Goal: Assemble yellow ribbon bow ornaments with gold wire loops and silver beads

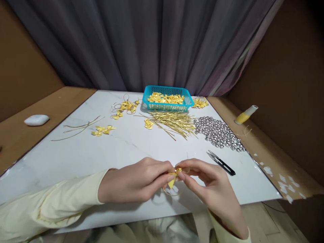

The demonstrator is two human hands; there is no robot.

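Note:
My left hand (136, 180) and my right hand (212, 189) meet above the near edge of the white marble board (88, 155). Both pinch a small yellow ribbon bow (173, 178) between their fingertips. A thin gold cord loop hangs from the bow just under my fingers. Black thread snips (221, 162) lie on the board right of my right hand.
A teal basket (167, 98) of yellow bows stands at the far edge. In front of it lie a bundle of gold cords (174, 122), a heap of silver bells (219, 132), finished bows (125, 108) and loose bows (103, 130). A white case (36, 119) and a yellow spool (245, 114) sit on the wooden desk.

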